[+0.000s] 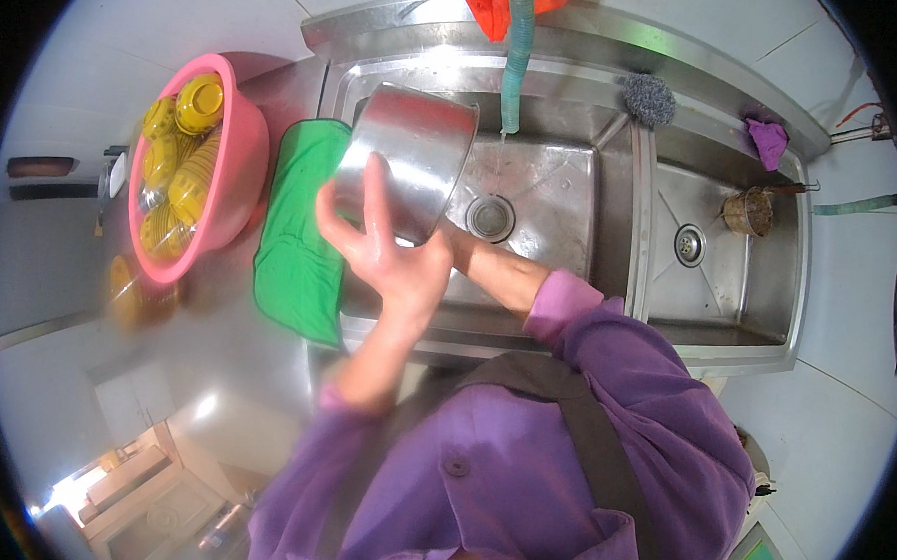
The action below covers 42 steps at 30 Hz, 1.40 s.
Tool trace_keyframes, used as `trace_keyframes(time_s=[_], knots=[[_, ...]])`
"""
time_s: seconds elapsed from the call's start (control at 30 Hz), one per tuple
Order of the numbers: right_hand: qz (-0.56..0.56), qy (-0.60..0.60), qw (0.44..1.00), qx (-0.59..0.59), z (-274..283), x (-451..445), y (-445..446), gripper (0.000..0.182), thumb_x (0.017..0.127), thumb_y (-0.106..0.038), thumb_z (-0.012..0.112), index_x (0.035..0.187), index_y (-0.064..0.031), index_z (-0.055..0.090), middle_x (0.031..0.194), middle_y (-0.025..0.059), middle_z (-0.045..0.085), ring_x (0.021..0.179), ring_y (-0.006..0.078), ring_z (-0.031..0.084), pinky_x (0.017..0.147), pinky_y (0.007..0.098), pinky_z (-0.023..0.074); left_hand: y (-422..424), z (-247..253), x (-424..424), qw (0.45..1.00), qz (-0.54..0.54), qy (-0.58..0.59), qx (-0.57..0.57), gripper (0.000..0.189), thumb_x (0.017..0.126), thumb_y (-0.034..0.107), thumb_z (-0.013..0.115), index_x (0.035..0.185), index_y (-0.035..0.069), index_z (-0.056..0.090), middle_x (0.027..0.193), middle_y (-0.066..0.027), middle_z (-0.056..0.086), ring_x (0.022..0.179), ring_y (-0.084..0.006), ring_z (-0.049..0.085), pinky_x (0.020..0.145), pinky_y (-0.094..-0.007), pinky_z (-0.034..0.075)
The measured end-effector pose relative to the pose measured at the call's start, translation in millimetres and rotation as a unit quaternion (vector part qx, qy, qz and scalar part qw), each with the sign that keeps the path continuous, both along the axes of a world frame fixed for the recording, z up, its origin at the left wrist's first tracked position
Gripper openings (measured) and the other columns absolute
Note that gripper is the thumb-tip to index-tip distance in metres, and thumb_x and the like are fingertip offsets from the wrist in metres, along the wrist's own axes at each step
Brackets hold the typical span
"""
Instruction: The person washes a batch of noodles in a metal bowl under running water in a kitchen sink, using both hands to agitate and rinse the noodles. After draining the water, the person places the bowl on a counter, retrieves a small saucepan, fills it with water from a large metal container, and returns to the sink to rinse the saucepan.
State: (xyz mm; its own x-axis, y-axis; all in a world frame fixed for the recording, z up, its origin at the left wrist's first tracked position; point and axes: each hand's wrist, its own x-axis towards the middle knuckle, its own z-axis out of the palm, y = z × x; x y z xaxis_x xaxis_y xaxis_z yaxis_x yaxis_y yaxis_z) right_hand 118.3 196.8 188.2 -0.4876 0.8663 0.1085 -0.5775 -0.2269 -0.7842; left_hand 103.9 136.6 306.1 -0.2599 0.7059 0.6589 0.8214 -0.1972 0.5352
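A round stainless steel pot [416,155] is tilted over the left part of the large sink basin [550,194]. My left hand [389,255] holds it, fingers spread along its shiny outer wall. My right forearm reaches in from the right, and my right hand [461,247] passes behind the left hand and the pot, where its fingers are hidden. Just right of the pot, a thin stream of water runs from a green ribbed hose [516,73] toward the basin's drain [490,218].
Left of the basin lies a green cloth [300,228]. Beyond it, a pink tub [244,143] holds several yellow bowls [193,186]. A steel wool scourer [649,99] rests on the sink's back ledge. The smaller right basin [711,291] contains a strainer-like cup [749,212]; a purple cloth [767,142] lies behind.
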Motion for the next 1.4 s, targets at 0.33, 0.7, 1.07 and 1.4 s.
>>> trace_keyframes(time_s=[0.33, 0.7, 1.07, 1.4], knots=[[-0.047, -0.258, 0.965, -0.017, -95.9, -14.8, -44.6, 0.044, 0.089, -0.028, 0.050, 0.127, -0.0053, 0.043, 0.126, 0.0174, 0.044, 0.115, 0.0300, 0.046, 0.093, 0.0379, 0.0411, -21.7, -47.4, -0.8, 0.986, 0.042, 0.004, -0.161, 0.082, 0.053, 0.004, 0.074, 0.130, 0.016, 0.051, 0.127, -0.0236, 0.033, 0.114, -0.0397, 0.039, 0.095, -0.0449, 0.038], [0.014, -0.405, 0.911, -0.079, -166.2, -10.7, -99.5, 0.049, 0.088, -0.032, 0.050, 0.128, -0.0058, 0.043, 0.129, 0.0221, 0.041, 0.118, 0.0357, 0.043, 0.097, 0.0412, 0.0378, -37.0, -100.0, -1.0, 0.938, 0.082, 0.028, -0.335, 0.080, 0.053, 0.007, 0.071, 0.130, 0.020, 0.049, 0.129, -0.0228, 0.032, 0.119, -0.0416, 0.035, 0.092, -0.0458, 0.042], [0.048, -0.501, 0.864, 0.001, -163.3, 3.1, -72.2, 0.053, 0.086, -0.037, 0.050, 0.129, -0.0063, 0.044, 0.132, 0.0268, 0.039, 0.122, 0.0413, 0.040, 0.102, 0.0445, 0.0346, -38.2, -159.9, -33.1, 0.942, 0.086, -0.082, -0.315, 0.074, 0.058, 0.012, 0.071, 0.129, 0.007, 0.049, 0.123, -0.0241, 0.042, 0.108, -0.0385, 0.050, 0.085, -0.0429, 0.048], [0.032, -0.492, 0.832, 0.256, -7.1, 100.2, -4.5, 0.016, 0.080, -0.010, 0.055, 0.087, -0.0010, 0.066, 0.084, 0.0194, 0.064, 0.082, 0.0347, 0.063, 0.077, 0.0418, 0.0495, -45.4, -144.8, -71.2, 0.704, 0.076, -0.621, -0.337, 0.077, 0.063, -0.001, 0.058, 0.135, 0.005, 0.032, 0.114, -0.0196, 0.054, 0.095, -0.0325, 0.059, 0.067, -0.0525, 0.056]])
